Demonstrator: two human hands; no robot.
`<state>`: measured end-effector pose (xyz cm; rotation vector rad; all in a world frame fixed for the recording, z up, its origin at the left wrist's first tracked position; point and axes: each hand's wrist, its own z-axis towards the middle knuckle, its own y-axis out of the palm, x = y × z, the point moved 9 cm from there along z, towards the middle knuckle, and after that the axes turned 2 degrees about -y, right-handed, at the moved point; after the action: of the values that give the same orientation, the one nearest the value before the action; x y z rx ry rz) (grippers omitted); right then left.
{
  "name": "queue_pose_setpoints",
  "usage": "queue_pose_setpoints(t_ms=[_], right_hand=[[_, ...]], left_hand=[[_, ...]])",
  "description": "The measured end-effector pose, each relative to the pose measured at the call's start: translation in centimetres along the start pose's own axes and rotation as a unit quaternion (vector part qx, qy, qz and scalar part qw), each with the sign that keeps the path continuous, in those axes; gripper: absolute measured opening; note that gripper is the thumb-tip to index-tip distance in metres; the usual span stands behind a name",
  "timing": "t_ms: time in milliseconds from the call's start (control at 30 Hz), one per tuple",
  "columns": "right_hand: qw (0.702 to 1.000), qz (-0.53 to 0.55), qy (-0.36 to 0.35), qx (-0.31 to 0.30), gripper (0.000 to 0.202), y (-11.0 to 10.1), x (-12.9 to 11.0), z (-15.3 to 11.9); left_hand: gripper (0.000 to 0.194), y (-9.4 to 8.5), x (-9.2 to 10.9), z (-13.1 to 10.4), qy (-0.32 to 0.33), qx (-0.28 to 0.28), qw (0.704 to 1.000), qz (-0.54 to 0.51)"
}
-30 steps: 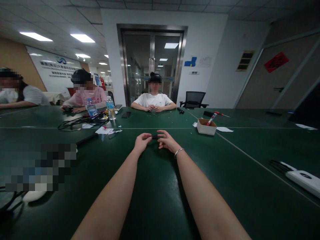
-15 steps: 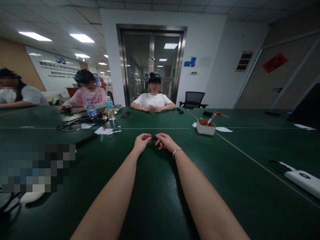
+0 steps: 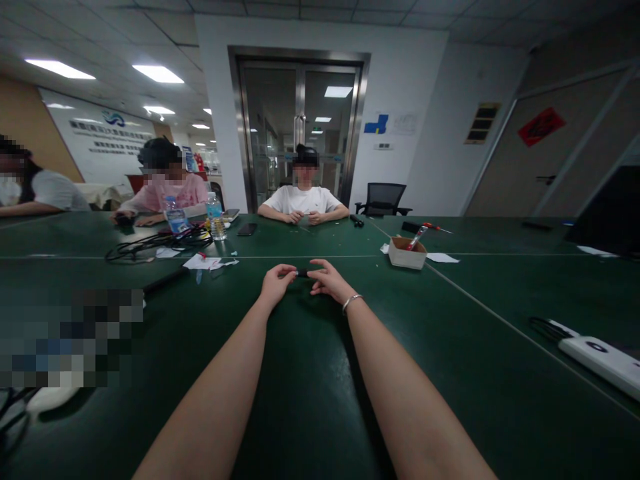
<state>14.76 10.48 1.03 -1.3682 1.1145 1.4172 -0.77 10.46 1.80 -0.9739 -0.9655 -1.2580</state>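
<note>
In the head view a small black cylinder-like piece (image 3: pixel 302 273) lies level between my two hands, just above the green table. Its exact kind is too small to make out. My left hand (image 3: pixel 277 285) is closed, thumb and index finger pinching the left end, where a lighter bit shows. My right hand (image 3: pixel 330 281), with a silver bracelet at the wrist, is at the other end. Its index finger is raised off the piece and its fingers are spread, one fingertip at the black end.
An open box (image 3: pixel 407 255) holding a tube stands right of centre. Paper scraps (image 3: pixel 203 263), bottles (image 3: pixel 216 217) and tangled black cables (image 3: pixel 150 245) lie left. A white power strip (image 3: pixel 597 357) is at right. Across the table (image 3: pixel 310 413) sits a person (image 3: pixel 303 200).
My right index finger has lifted and the right fingers have spread from their pinch. More of the black piece shows between my hands. The whole view has shifted slightly.
</note>
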Motion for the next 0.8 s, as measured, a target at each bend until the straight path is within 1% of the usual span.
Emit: queue_pose_setpoints(t_ms=[67,100,167,200,267,300,400,467,533,600,733,800], right_hand=[[1.000,-0.019,0.024,0.006,0.025,-0.2,0.5,0.1],[0.999,-0.026,0.030,0.003,0.023,-0.1,0.6,0.1],[1.000,-0.019,0.022,-0.009,0.018,0.1,0.6,0.2],[1.000,-0.007,0.012,-0.013,0.020,0.2,0.5,0.2],[1.000,0.019,0.000,-0.019,0.033,0.4,0.4,0.2],[0.999,0.027,0.001,-0.019,0.035,0.4,0.4,0.2],[1.000,0.010,0.019,-0.016,0.020,0.4,0.9,0.2],[1.000,0.000,0.010,-0.018,0.016,0.4,0.8,0.2],[1.000,0.009,-0.009,-0.019,0.024,0.3,0.4,0.2],[1.000,0.022,-0.009,-0.016,0.032,0.2,0.3,0.1],[0.999,-0.010,0.036,-0.024,0.016,0.5,0.8,0.0],[0.999,-0.019,0.029,-0.028,0.014,0.7,0.5,-0.1]], left_hand=[[0.020,0.0,-0.3,0.1,-0.005,-0.006,1.000,-0.001],[0.020,0.0,-0.5,0.1,-0.008,-0.010,1.000,-0.002],[0.021,0.0,-0.8,0.1,-0.016,-0.011,1.000,-0.004],[0.021,-0.1,-0.9,0.1,-0.021,-0.008,1.000,-0.007],[0.022,-0.2,-1.0,0.0,-0.029,-0.002,0.999,-0.018],[0.022,-0.2,-1.1,0.0,-0.031,-0.002,0.999,-0.024],[0.023,0.1,-1.2,-0.1,-0.034,-0.012,0.999,-0.035],[0.023,0.2,-1.3,-0.1,-0.037,-0.014,0.999,-0.037],[0.023,0.2,-1.4,-0.1,-0.041,-0.011,0.998,-0.039],[0.023,0.2,-1.3,-0.2,-0.045,-0.009,0.998,-0.041],[0.021,0.4,-1.0,-0.3,-0.051,-0.013,0.998,-0.040],[0.019,0.4,-1.0,-0.4,-0.050,-0.013,0.998,-0.039]])
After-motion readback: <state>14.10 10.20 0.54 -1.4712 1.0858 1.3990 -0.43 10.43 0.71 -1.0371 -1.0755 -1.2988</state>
